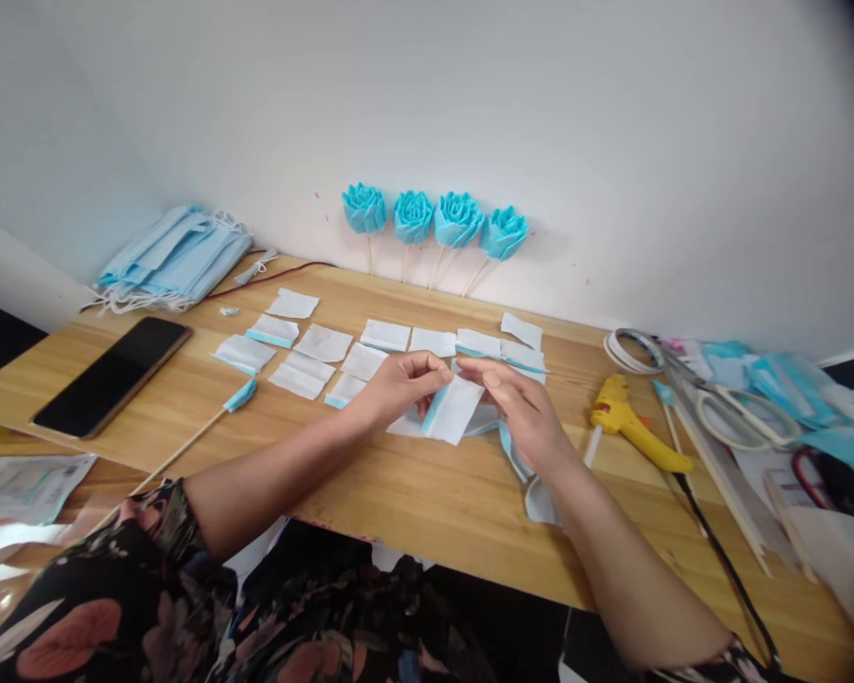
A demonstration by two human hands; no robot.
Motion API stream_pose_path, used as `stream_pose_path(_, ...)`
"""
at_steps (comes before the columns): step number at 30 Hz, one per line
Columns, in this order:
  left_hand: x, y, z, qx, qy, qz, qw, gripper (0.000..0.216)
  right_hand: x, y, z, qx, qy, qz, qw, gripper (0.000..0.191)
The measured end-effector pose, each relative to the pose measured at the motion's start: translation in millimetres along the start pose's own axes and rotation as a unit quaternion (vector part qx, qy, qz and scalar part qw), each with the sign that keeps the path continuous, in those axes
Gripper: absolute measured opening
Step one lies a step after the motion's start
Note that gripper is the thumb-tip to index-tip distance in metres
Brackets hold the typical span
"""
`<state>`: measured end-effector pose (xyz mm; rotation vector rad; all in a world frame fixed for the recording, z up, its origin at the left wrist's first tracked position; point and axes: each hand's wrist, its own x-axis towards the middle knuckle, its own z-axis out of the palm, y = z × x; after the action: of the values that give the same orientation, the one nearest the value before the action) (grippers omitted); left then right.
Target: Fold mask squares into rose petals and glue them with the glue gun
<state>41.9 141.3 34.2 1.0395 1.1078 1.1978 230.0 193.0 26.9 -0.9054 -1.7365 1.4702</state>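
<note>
My left hand [397, 387] is closed in a pinch on the upper left part of a white mask-fabric piece [458, 410] with a blue folded strip along its left side. At its upper right edge, my right hand [527, 406] has thumb and fingers close together on the piece; the exact grip is partly hidden. Beneath the hands lie more white fabric and a bluish-grey strip [541, 498]. Several cut white pieces, some with blue folded edges, are spread in rows behind, among them one piece [303, 375] left of my left hand.
Several blue fabric roses [413, 218] on sticks lean against the wall. Left are stacked face masks [175, 256], a phone [114, 377] and a blue-tipped stick [192, 441]. Right are a yellow glue gun [633, 427] with its cord, tape [633, 351], scissors [744, 417] and blue scraps [789, 389].
</note>
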Motion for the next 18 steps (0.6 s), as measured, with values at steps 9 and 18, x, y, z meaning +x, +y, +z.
stream_pose_path(9,0,-5,-1,0.028,-0.043,-0.013,0.999,0.023,-1,-8,1,-0.062,-0.001,-0.015,0.998,0.025)
stream_pose_path(18,-1,-6,-1,0.031,-0.065,-0.011,0.997,0.027,-2,-12,2,-0.074,-0.016,0.003,0.997,0.023)
